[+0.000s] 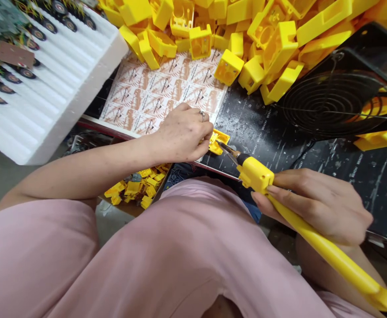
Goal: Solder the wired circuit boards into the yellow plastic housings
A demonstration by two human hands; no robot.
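Note:
My left hand [186, 132], a ring on one finger, is closed with its fingertips on a small yellow plastic housing [220, 140] at the front edge of the bench. The fingers hide part of the housing. My right hand [322, 205] grips a yellow soldering iron [257, 174] by its long handle, which slants down to the lower right. Its dark metal tip reaches the right side of the housing; whether the two touch, I cannot tell. Under my left hand lies a printed sheet [167, 95] with a repeated brown pattern.
Many yellow plastic housings [228, 66] are heaped at the back. A black fan with a wire guard [322, 97] stands at the right on the black bench mat [246, 119]. White ridged foam [77, 84] holding wired round parts is at the left. Below, a box holds small yellow pieces [133, 187].

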